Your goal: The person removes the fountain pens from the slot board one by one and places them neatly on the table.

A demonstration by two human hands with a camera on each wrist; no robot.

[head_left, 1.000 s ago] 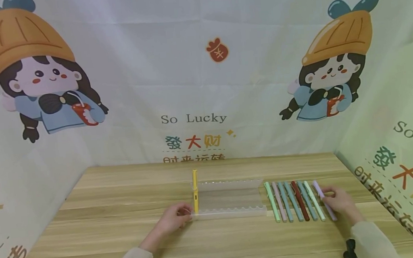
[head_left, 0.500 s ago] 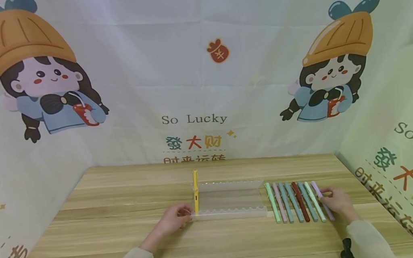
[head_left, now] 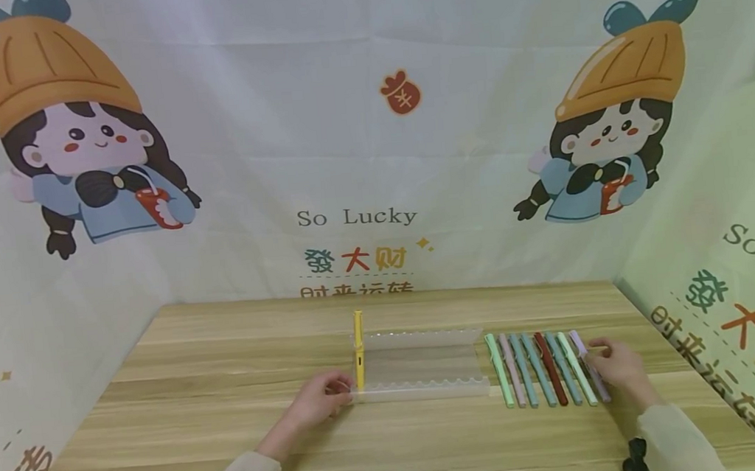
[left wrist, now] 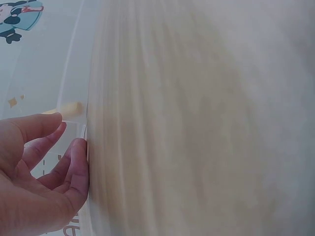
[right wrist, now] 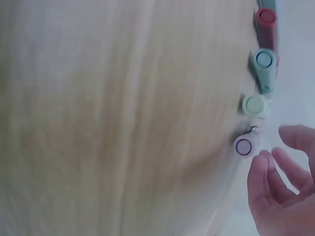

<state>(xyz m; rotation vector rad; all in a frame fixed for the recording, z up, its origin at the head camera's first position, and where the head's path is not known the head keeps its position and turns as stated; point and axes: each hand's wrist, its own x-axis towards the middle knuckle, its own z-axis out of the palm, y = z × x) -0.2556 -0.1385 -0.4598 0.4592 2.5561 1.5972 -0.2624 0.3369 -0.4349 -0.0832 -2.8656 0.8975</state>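
In the head view my left hand holds the left end of a clear scalloped pen rack; in the left wrist view its fingers bend around that end. A yellow pen lies across the rack's leftmost notches. At the right end of a row of capped pens, my right hand is beside a lavender pen. The right wrist view has its thumb and fingers parted, fingertips close against that pen. Left of it lie a pale mint pen, a blue-grey pen and a dark red pen.
Farther left in the row are more blue-grey pens, a pink pen and a green pen near the rack's right end. All rest on a wooden table. Printed cloth hangs behind and at both sides.
The lavender pen has shifted left toward the mint pen, and my right hand has moved slightly left with it. The left hand and the rack have stayed in place.
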